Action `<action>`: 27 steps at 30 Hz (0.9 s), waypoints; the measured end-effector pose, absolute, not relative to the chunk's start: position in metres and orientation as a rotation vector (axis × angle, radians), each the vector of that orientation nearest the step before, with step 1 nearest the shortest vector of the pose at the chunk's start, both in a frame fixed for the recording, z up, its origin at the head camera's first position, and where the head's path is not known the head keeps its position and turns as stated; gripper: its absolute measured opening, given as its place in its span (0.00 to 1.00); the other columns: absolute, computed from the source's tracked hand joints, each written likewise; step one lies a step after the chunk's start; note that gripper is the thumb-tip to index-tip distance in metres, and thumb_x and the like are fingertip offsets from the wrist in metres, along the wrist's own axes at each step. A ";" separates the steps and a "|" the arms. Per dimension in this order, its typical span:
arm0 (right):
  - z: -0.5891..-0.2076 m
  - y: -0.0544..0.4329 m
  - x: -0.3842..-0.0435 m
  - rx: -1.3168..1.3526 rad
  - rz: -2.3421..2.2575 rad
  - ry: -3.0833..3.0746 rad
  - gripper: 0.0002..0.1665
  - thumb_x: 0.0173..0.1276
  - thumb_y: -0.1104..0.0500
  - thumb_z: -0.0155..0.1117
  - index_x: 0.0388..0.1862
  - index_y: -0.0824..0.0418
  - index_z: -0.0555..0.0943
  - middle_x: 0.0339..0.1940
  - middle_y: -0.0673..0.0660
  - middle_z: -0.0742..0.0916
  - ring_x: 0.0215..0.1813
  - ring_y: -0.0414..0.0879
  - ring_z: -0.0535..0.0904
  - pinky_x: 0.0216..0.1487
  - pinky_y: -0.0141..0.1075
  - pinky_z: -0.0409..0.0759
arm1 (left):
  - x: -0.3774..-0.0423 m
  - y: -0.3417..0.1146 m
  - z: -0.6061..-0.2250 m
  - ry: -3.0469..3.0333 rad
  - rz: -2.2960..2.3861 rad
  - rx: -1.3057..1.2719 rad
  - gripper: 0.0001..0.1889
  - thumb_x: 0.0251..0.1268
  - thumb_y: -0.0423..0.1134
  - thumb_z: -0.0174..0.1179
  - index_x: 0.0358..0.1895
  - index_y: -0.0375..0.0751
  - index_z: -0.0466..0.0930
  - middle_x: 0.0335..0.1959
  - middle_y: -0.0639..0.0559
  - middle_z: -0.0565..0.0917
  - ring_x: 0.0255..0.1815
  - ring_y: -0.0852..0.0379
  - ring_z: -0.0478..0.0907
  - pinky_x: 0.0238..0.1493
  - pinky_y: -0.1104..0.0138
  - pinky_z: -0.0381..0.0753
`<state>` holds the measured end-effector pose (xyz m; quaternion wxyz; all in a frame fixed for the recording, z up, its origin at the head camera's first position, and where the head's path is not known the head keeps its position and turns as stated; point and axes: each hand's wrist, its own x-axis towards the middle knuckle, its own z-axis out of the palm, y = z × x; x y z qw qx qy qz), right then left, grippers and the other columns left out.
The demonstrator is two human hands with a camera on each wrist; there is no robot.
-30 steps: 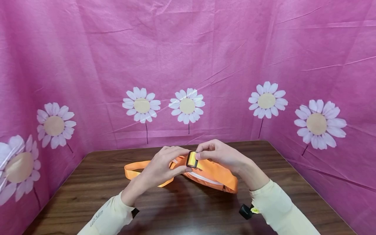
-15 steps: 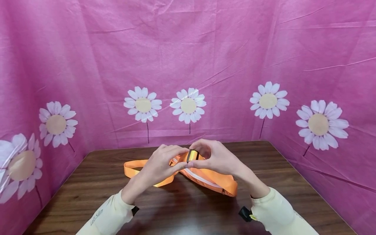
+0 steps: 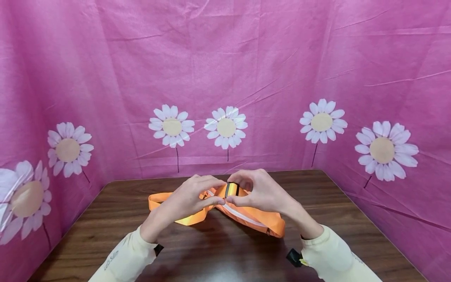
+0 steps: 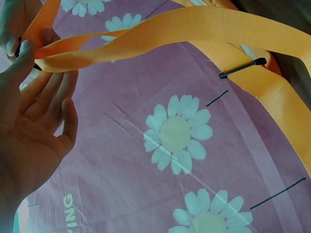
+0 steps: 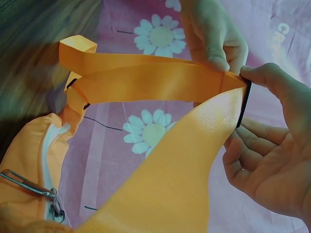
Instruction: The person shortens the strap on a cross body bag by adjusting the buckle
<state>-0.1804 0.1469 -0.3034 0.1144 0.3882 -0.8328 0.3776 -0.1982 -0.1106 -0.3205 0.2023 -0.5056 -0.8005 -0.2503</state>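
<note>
An orange waist bag (image 3: 243, 221) with a white zipper lies on the table. Its orange strap (image 5: 150, 77) runs up through a black slider buckle (image 3: 232, 189) held above the bag. With thumb and fingers my right hand (image 3: 269, 192) grips the buckle by its top and bottom edges; the right wrist view shows its thumb at one end of the black bar (image 5: 245, 104). My left hand (image 3: 188, 197) pinches the strap just left of the buckle, its fingertips close to the right hand's. Strap layers partly hide the left fingertips in the left wrist view.
A loop of strap (image 3: 155, 201) lies on the wooden table (image 3: 105, 219) to the left of the bag. A metal zipper pull (image 5: 29, 184) hangs at the bag's end. Pink cloth (image 3: 225, 58) with printed daisies stands around the table's back and sides.
My right thumb has moved from the buckle's face to its lower edge, with the fingers now over the top. The buckle has tilted, and my left hand has shifted slightly left off its frame.
</note>
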 end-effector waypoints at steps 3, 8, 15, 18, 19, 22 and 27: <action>-0.304 0.147 -0.181 1.167 1.090 -2.423 0.21 0.57 0.52 0.81 0.48 0.55 0.85 0.30 0.41 0.85 0.32 0.39 0.79 0.33 0.36 0.77 | -0.202 -0.111 -0.319 -2.187 -0.744 -1.477 0.21 0.61 0.44 0.74 0.56 0.41 0.85 0.49 0.56 0.85 0.44 0.61 0.81 0.49 0.65 0.79; -0.303 0.147 -0.182 1.197 1.060 -2.415 0.20 0.57 0.54 0.79 0.48 0.55 0.86 0.30 0.40 0.84 0.31 0.38 0.78 0.33 0.36 0.76 | -0.205 -0.113 -0.317 -2.142 -0.784 -1.535 0.19 0.61 0.43 0.74 0.53 0.41 0.86 0.45 0.57 0.85 0.42 0.61 0.81 0.47 0.67 0.79; -0.303 0.147 -0.183 1.215 1.022 -2.367 0.20 0.54 0.56 0.80 0.47 0.56 0.86 0.29 0.41 0.83 0.29 0.38 0.77 0.29 0.34 0.73 | -0.204 -0.115 -0.316 -2.100 -0.631 -1.478 0.19 0.54 0.40 0.79 0.48 0.42 0.88 0.42 0.59 0.86 0.39 0.61 0.80 0.43 0.64 0.76; -0.302 0.150 -0.183 1.216 1.016 -2.342 0.20 0.54 0.56 0.80 0.46 0.56 0.86 0.28 0.42 0.83 0.29 0.39 0.77 0.28 0.34 0.73 | -0.204 -0.116 -0.315 -2.089 -0.571 -1.463 0.19 0.52 0.40 0.80 0.47 0.42 0.88 0.42 0.58 0.86 0.38 0.60 0.80 0.43 0.64 0.75; -0.301 0.151 -0.183 1.217 1.018 -2.336 0.20 0.54 0.56 0.80 0.46 0.56 0.86 0.29 0.42 0.83 0.29 0.40 0.76 0.28 0.34 0.73 | -0.205 -0.117 -0.314 -2.089 -0.559 -1.460 0.19 0.52 0.40 0.80 0.47 0.41 0.88 0.42 0.58 0.86 0.37 0.60 0.80 0.42 0.64 0.75; -0.299 0.156 -0.184 1.212 1.021 -2.321 0.19 0.55 0.57 0.80 0.45 0.55 0.85 0.29 0.42 0.82 0.29 0.40 0.76 0.28 0.34 0.74 | -0.208 -0.122 -0.313 -2.115 -0.546 -1.451 0.19 0.51 0.41 0.80 0.47 0.42 0.88 0.42 0.59 0.86 0.36 0.61 0.79 0.41 0.65 0.74; -0.296 0.160 -0.183 1.193 1.037 -2.326 0.18 0.55 0.57 0.80 0.44 0.54 0.85 0.29 0.42 0.83 0.29 0.40 0.76 0.28 0.34 0.73 | -0.216 -0.132 -0.313 -2.150 -0.534 -1.463 0.18 0.52 0.40 0.80 0.48 0.46 0.87 0.42 0.61 0.85 0.35 0.63 0.77 0.42 0.63 0.72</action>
